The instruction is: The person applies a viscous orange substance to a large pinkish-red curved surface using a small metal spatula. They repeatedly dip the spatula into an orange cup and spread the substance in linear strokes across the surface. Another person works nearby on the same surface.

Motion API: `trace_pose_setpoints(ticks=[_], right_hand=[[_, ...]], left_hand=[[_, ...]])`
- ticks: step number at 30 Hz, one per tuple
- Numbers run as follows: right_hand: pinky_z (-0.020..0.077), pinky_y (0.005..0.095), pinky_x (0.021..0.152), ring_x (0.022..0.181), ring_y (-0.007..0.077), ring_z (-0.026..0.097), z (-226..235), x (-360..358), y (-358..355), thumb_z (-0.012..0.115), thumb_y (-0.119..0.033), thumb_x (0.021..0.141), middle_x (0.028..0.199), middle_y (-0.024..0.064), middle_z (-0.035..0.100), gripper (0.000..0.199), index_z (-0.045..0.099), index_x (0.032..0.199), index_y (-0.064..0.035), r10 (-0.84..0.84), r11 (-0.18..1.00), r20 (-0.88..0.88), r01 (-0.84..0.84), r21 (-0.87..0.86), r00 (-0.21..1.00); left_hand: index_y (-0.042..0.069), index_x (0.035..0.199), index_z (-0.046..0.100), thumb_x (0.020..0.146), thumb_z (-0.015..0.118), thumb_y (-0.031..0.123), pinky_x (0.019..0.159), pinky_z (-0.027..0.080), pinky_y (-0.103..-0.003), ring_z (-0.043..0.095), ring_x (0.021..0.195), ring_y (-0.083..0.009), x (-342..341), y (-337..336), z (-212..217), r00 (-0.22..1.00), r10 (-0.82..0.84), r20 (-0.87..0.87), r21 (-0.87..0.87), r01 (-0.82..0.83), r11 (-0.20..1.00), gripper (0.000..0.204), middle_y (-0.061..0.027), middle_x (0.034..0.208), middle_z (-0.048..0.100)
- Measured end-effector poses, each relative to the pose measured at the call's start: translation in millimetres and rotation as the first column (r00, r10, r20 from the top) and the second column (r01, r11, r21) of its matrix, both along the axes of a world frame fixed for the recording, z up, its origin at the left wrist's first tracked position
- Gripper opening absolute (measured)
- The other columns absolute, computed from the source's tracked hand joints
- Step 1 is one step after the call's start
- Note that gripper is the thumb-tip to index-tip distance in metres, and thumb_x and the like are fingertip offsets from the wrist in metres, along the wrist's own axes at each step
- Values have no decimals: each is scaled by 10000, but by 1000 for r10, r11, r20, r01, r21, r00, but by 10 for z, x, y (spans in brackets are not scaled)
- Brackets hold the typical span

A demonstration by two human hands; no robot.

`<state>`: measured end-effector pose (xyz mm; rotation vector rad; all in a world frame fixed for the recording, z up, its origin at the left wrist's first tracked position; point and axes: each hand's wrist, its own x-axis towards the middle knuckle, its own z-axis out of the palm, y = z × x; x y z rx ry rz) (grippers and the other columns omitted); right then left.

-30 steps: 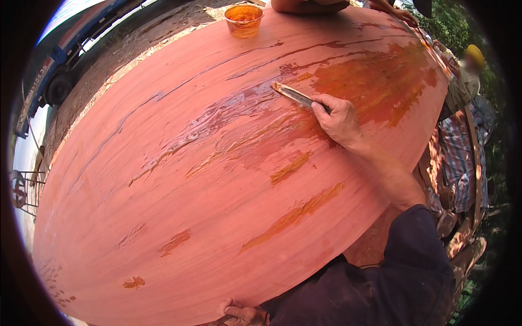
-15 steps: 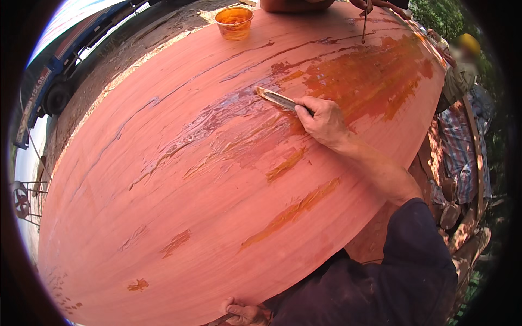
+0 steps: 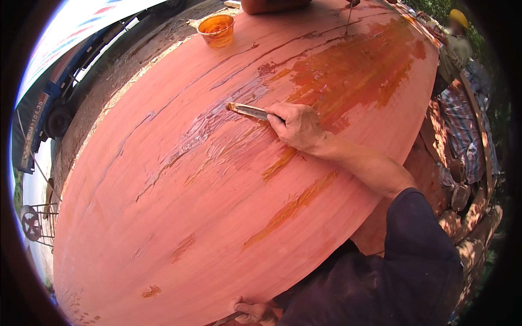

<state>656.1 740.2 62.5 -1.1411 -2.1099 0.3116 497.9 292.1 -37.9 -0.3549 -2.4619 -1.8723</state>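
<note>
A large pinkish-red wooden slab (image 3: pixel 206 239) with grain lines and cracks fills the view, its edges bowed. Across its middle my right hand (image 3: pixel 298 126) grips a slim flat hand tool (image 3: pixel 249 111) with a pale side and a brown-wet tip. That tip touches a shiny smeared streak (image 3: pixel 204 127); whether it is a brush or a scraper I cannot tell. Down by the near edge, my left hand (image 3: pixel 255 312) is curled around a thin dark strip, mostly hidden. A glossy orange-brown wet patch (image 3: pixel 348 70) spreads beyond my right hand.
On the far edge stands a translucent orange tub (image 3: pixel 216 31). Another person's hand (image 3: pixel 352 2) holds a thin stick over the slab, beside a rounded brown shape (image 3: pixel 276 5). Farther off are a person in a yellow hat (image 3: pixel 458 20), logs (image 3: pixel 478 239) and a truck (image 3: pixel 57 103).
My right hand has moved the tool a little left and nearer along the shiny streak. The whole view has shifted slightly. My left hand stays at the near edge.
</note>
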Motion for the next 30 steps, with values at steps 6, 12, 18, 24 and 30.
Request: trace_pose_setpoints(ticks=[6,12,18,24,30], right_hand=[[513,379,572,635,250,670,86,-5,17,634,-123,944,739,120,686,162,722,1046,-32,-22,999,-42,23,40,999],[511,373,596,645,206,663,146,344,157,617,-184,946,749,105,703,237,724,1087,-26,-180,968,-56,166,-188,982],[542,421,691,745,309,711,183,563,359,608,-238,909,822,144,733,262,756,1038,-65,-285,929,9,278,-244,959],[481,353,581,612,172,617,160,526,493,611,-216,932,726,86,690,272,759,1068,-33,-171,964,69,182,-195,983],[487,342,597,637,154,621,206,542,459,617,-201,922,729,85,697,263,764,1060,-32,-78,952,37,86,-293,996]], left_hand=[[19,946,574,1107,417,300,749,401,-323,465,816,-167,100,61,203,991,-123,-60,73,127,989,360,-52,860,491],[21,948,576,1107,413,295,748,390,-326,456,809,-167,52,57,166,987,-137,-83,36,141,989,356,-53,853,480],[26,955,580,1113,426,313,549,258,-204,337,583,-61,17,93,151,959,-156,-238,21,166,986,362,50,646,357],[24,953,577,1111,430,320,549,267,-208,342,587,-69,16,104,156,961,-152,-230,31,163,986,367,40,664,369],[29,948,553,1105,411,279,798,461,-357,509,871,-193,69,0,148,983,-181,-23,76,182,980,327,-83,948,537]])
